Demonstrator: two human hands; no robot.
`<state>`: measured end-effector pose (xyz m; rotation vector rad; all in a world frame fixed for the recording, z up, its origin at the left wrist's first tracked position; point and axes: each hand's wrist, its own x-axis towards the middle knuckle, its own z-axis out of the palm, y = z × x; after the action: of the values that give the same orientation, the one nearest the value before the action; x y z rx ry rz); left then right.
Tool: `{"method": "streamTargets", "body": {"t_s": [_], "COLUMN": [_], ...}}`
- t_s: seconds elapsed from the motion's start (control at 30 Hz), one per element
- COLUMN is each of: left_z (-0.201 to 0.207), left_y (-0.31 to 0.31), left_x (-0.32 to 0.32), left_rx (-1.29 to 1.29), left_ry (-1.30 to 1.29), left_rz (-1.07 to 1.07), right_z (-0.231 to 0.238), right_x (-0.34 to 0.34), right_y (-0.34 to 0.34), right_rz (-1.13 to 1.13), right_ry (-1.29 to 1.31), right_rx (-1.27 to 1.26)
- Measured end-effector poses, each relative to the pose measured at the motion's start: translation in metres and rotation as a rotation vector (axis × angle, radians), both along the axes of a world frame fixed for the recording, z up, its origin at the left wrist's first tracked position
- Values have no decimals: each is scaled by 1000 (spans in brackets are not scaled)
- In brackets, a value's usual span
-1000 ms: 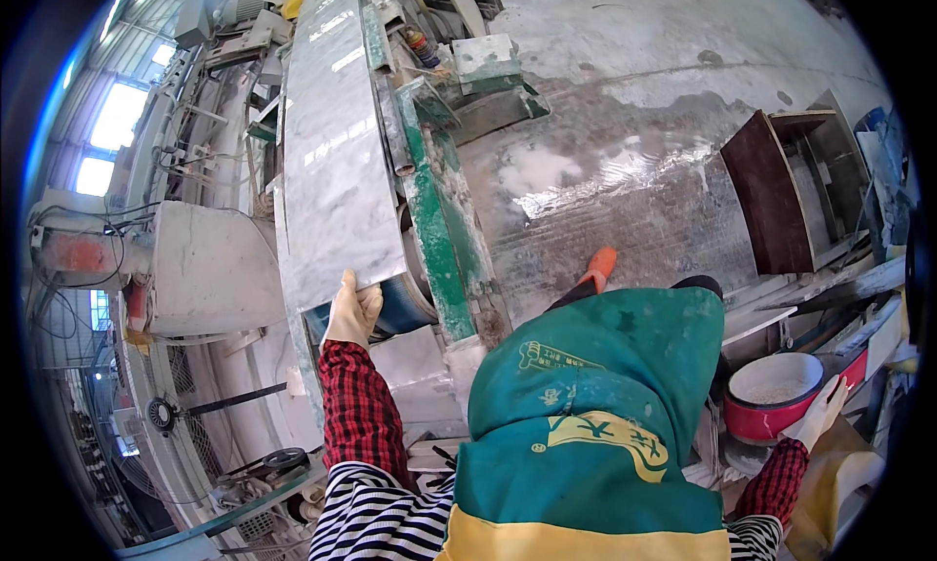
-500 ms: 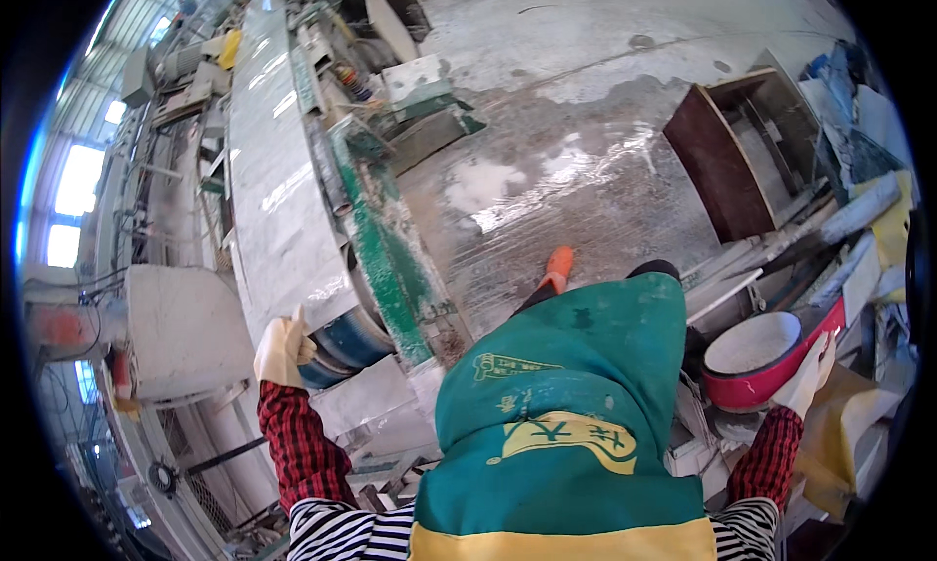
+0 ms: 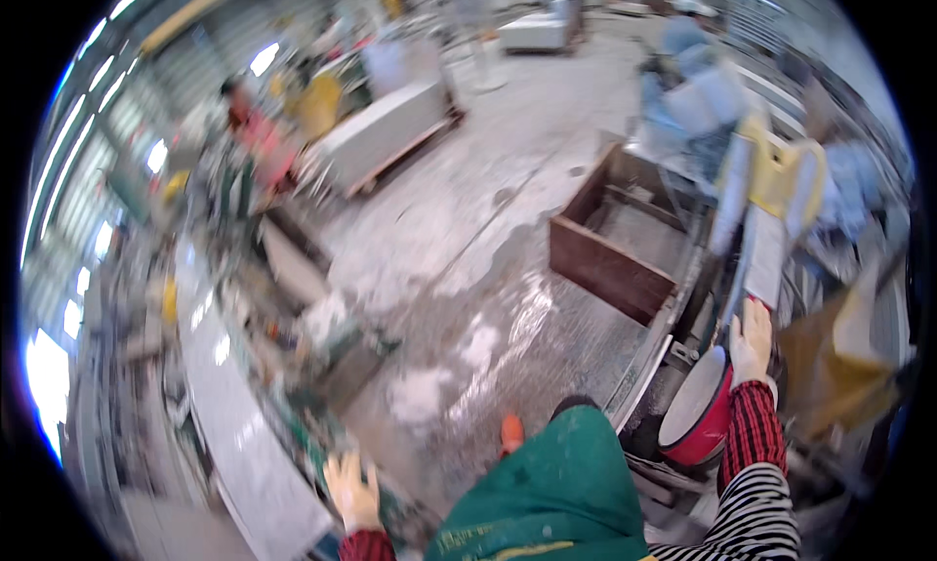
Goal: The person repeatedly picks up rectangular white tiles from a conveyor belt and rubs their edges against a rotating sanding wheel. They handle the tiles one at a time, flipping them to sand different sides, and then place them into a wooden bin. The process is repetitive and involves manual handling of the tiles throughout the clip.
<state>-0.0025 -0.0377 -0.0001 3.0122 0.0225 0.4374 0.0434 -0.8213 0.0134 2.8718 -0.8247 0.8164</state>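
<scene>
My left hand point(image 3: 353, 488), in a cream glove, is raised with its fingers spread, beside the glossy pale conveyor-like surface point(image 3: 256, 454) at lower left. Nothing shows in it. My right hand point(image 3: 751, 341), gloved the same way, is stretched out flat just above the red round drum point(image 3: 701, 415) with a whitish face. Its fingertips are by the lower end of a white board point(image 3: 766, 258); whether they touch it I cannot tell. My green apron point(image 3: 547, 493) covers the lower middle.
Ahead on the wet floor stands a brown open box point(image 3: 615, 278). A long pale block point(image 3: 381, 136) rests farther back, near a person in pink point(image 3: 262, 146). Another person in a white helmet point(image 3: 688, 6) is at upper right. Yellowish sheeting point(image 3: 830, 341) hangs at right.
The view has swung up and to the right, showing the far hall and people. My left hand has opened from loosely curled fingers; my right hand now stretches forward past the red drum.
</scene>
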Motion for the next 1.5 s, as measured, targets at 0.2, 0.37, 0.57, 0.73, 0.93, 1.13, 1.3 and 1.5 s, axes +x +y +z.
{"method": "streamTargets", "body": {"t_s": [0.2,0.37,0.57,0.73,0.93,1.13,1.3,1.5], "left_z": [24,24,20,10,14,9,-14,-12], "left_y": [-22,-29,-26,-17,-17,-15,8,5], "left_x": [-3,-1,0,-1,-4,-4,-11,-8], "left_rx": [43,63,150,272,338,290,293,280], "left_ry": [96,151,220,282,282,205,201,282], "left_rz": [40,75,73,114,77,42,69,91], "right_z": [12,23,30,26,33,41,39,40], "right_x": [-2,-8,-15,-14,-19,-29,-29,-37], "right_y": [14,22,30,33,40,47,54,57], "right_rz": [-12,-13,-8,-18,-10,-41,-24,-13], "right_ry": [-97,-74,-110,-130,-132,-110,-112,-121], "right_rx": [38,31,-56,-138,-71,-53,-42,-22]}}
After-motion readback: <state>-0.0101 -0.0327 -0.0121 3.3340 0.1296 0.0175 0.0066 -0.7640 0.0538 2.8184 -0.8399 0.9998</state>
